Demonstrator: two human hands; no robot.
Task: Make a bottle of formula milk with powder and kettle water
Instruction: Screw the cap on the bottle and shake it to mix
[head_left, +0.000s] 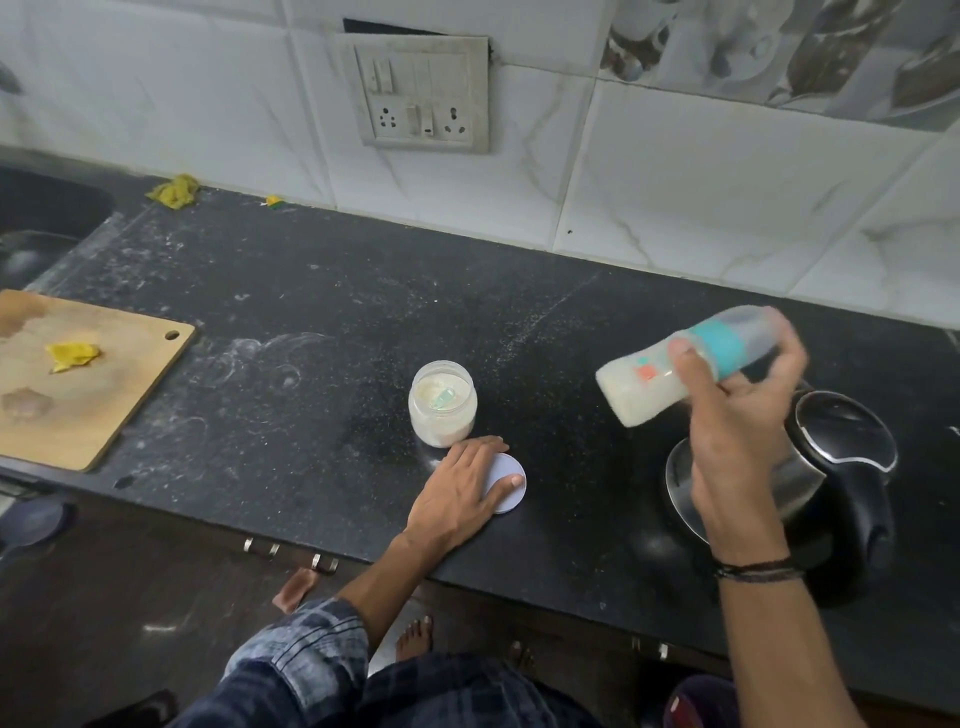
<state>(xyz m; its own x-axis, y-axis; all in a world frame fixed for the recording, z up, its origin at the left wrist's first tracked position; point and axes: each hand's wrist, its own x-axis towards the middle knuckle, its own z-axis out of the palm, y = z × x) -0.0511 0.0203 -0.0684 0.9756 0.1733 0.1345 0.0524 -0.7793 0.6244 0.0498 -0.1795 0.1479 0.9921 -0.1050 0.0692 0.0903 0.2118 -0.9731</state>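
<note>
Bottle (644, 387), capped and filled with pale milky liquid, is held tilted in the air above the counter (311, 312), its base pointing left and its teal collar and clear cap blurred. We record the right hand (737, 431) curled round the neck, thumb on the near side and fingers wrapped behind. The left hand (462, 488) lies flat with its fingers straight, palm on the counter and thumb resting on a round white lid (506, 465), which sits near the front edge.

Just behind that hand stands the powder jar (442, 402), uncapped (a green scoop lies inside on the powder). The kettle (841, 441) stands to the right below the bottle, close to the front edge. Between jar and kettle, and across the back towards the tiled wall (675, 197), the surface lies bare.

The counter is black speckled stone, dusted with white smears. The jar is clear plastic and rounded; the kettle is polished steel with a black lid and handle. A wooden chopping board (104, 395), carrying a yellow scrap (72, 356), lies at the left.
</note>
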